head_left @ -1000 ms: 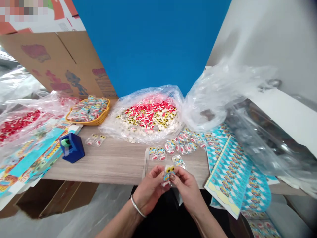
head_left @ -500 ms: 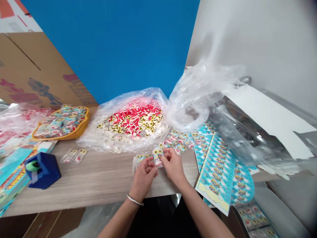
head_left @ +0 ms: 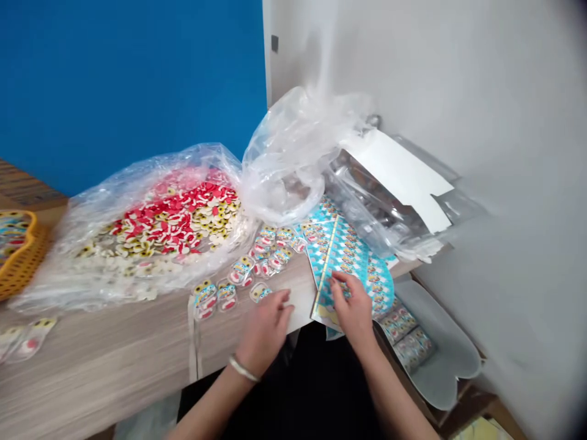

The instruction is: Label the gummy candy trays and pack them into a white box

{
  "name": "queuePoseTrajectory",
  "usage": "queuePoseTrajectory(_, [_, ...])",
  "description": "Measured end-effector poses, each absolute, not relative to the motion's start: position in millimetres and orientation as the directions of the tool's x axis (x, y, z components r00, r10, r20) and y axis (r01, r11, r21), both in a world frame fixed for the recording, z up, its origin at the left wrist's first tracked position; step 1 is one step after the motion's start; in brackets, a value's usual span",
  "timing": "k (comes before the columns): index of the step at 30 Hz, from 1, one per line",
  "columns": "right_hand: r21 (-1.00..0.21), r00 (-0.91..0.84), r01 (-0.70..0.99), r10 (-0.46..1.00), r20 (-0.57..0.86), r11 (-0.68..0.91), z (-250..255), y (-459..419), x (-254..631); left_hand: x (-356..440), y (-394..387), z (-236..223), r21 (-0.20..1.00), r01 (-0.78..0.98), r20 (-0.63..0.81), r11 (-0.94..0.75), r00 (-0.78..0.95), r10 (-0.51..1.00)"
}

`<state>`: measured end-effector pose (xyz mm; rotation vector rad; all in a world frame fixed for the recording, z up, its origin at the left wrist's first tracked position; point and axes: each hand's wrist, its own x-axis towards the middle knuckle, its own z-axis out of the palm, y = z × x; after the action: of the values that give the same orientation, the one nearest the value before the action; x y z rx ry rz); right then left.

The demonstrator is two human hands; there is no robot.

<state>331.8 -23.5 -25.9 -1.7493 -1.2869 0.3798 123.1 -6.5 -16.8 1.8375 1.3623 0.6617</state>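
Hovering by printed packets [head_left: 224, 297], left hand [head_left: 266, 333] faces right hand [head_left: 353, 308] on blue sheets [head_left: 339, 250].

The bare left hand [head_left: 266, 327] lies palm-down, its fingers loosely curled and pointing forward and to the right, with a thin silver bangle [head_left: 243, 368] circling the wrist. The bare right hand [head_left: 352, 308] is near it but apart, its back turned up and its fingers bent downward and bunched together. Two bare forearms, the right forearm [head_left: 385, 382] and the left forearm [head_left: 206, 412], angle inward from the bottom of the view – neither hand touches the other.
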Motion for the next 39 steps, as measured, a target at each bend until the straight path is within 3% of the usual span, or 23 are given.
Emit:
queuePoseTrajectory(4, [-0.908, 0.533, 0.381, 0.844, 0.063, -0.174, -53, -40, 364, 189, -5, -31, 0.793, 0.599, -0.150, -0.112, 0.370, 0.917])
queuePoseTrajectory(6, [-0.923, 0.543, 0.346, 0.838, 0.052, -0.167, -57, -45, 362, 201, -4, -35, 0.861, 0.506, -0.254, 0.048, 0.345, 0.904])
queuePoseTrajectory(8, [-0.909, 0.515, 0.396, 0.851, 0.104, -0.129, -56, -50, 357, 204, -5, -37, 0.903, 0.296, -0.403, 0.311, 0.334, 0.852])
queuePoseTrajectory(10, [-0.856, 0.415, 0.515, 0.890, 0.190, -0.057, -53, -55, 352, 202, -8, -36, 0.855, 0.121, -0.513, 0.505, 0.343, 0.787])
queuePoseTrajectory(13, [-0.742, 0.220, 0.668, 0.936, 0.274, 0.060, -45, -62, 347, 200, -12, -31, 0.820, 0.061, -0.553, 0.569, 0.343, 0.760])
queuePoseTrajectory(17, [-0.661, 0.118, 0.741, 0.945, 0.306, 0.122, -38, -67, 346, 200, -16, -25, 0.754, -0.050, -0.599, 0.655, 0.356, 0.717])
queuePoseTrajectory(23, [-0.654, 0.063, 0.740, 0.952, 0.301, 0.158, -32, -75, 349, 201, -13, -27, 0.788, -0.013, -0.578, 0.616, 0.331, 0.746])
queuePoseTrajectory(31, [-0.733, 0.177, 0.677, 0.951, 0.252, 0.068, -27, -78, 347, 207, -12, -13, 0.927, 0.111, -0.371, 0.357, 0.400, 0.838])
queuePoseTrajectory(36, [-0.751, 0.309, 0.659, 0.898, 0.312, 0.035, -27, -76, 335, 215, -20, -17, 0.914, 0.002, -0.379, 0.406, 0.363, 0.851])
queuePoseTrajectory(39, [-0.841, 0.421, 0.541, 0.873, 0.248, -0.022, -30, -73, 330, 220, -23, -22, 0.887, -0.061, -0.409, 0.457, 0.353, 0.841])
